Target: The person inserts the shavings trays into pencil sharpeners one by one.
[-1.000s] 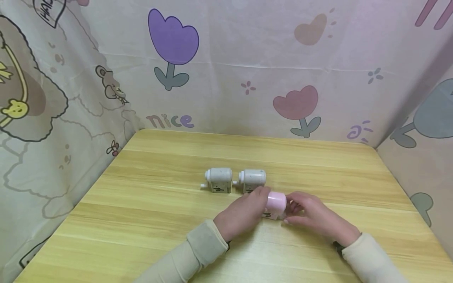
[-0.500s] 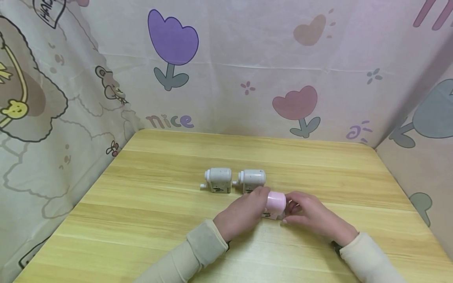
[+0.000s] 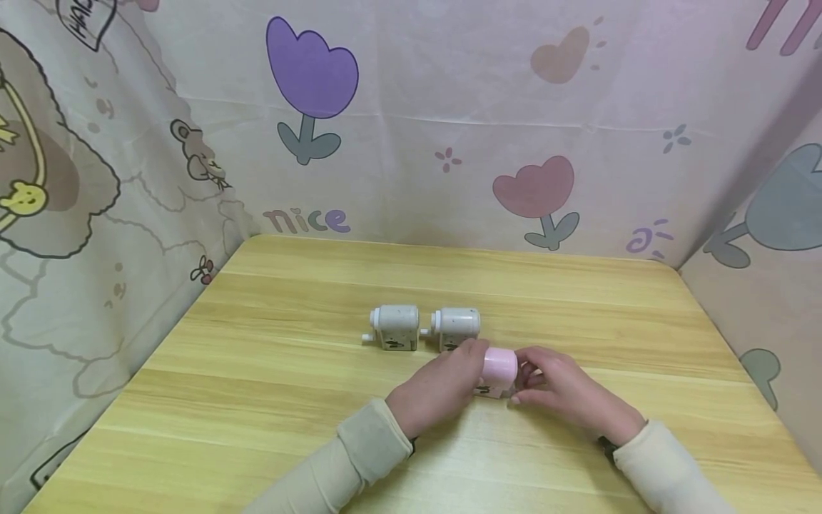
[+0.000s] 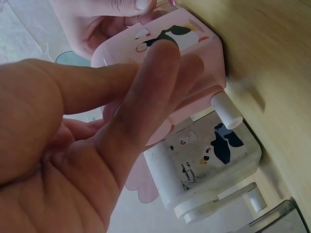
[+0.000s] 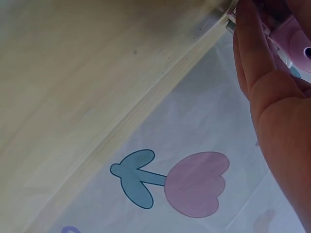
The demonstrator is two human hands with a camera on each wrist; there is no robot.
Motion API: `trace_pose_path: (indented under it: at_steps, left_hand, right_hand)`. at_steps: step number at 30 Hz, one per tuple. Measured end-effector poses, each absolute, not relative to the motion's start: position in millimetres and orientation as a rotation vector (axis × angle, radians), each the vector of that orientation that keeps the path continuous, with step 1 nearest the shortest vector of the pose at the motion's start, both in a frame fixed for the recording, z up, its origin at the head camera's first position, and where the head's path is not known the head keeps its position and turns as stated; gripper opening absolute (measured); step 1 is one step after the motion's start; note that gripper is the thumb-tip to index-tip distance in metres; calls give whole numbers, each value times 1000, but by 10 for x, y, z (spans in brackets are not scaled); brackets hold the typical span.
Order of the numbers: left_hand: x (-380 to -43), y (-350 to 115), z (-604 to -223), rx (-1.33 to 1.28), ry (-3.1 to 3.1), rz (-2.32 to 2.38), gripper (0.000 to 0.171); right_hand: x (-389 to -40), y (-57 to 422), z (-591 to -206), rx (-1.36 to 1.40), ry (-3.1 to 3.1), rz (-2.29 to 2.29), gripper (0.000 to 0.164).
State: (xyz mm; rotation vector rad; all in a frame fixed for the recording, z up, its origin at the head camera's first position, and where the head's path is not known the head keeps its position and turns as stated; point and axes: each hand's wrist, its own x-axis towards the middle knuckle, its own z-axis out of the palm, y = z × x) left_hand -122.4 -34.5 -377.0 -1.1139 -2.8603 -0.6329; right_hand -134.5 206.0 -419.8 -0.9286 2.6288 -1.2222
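Note:
A pink pencil sharpener (image 3: 499, 367) with a white crank handle (image 4: 226, 110) stands on the table between both hands. My left hand (image 3: 442, 385) holds its crank end, and in the left wrist view the fingers lie across its printed side. At the opposite end, my right hand (image 3: 565, 389) has its fingers curled, with thumb and fingertips at the low clear drawer part; their exact contact is partly hidden. Behind the left hand stand two grey-white crank pencil sharpeners, the nearer (image 3: 458, 327) and the one to its left (image 3: 397, 327), cranks facing left.
The wooden table (image 3: 270, 400) reaches back to a printed cloth backdrop (image 3: 411, 86). More cloth hangs along the left and right sides. In the left wrist view, a clear-edged piece of another sharpener (image 4: 284, 221) shows at the lower right corner.
Both hands stay at the pink sharpener, and the grey-white ones keep their places. The whole head view has drifted very slightly; nothing else visibly differs.

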Motion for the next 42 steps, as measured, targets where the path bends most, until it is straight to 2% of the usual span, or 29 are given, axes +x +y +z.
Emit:
trace_pose_path:
  at_steps: [19,27,42]
  left_hand:
    - [-1206,-370,-3752,-1146,-2851,-615,30]
    - [-1211,-363,-3755,-1151,-2844,-622,30]
    - [-1216,-344,-3754,-1133,-2853,-623,28]
  right_hand:
    - [-1393,2008,-4197,-958,2659,-1137,40]
    - [-1415,1937,-4189,-933,2621,-1204,68]
    - [-1427,1894,-4180,-924,2627,-1203,71]
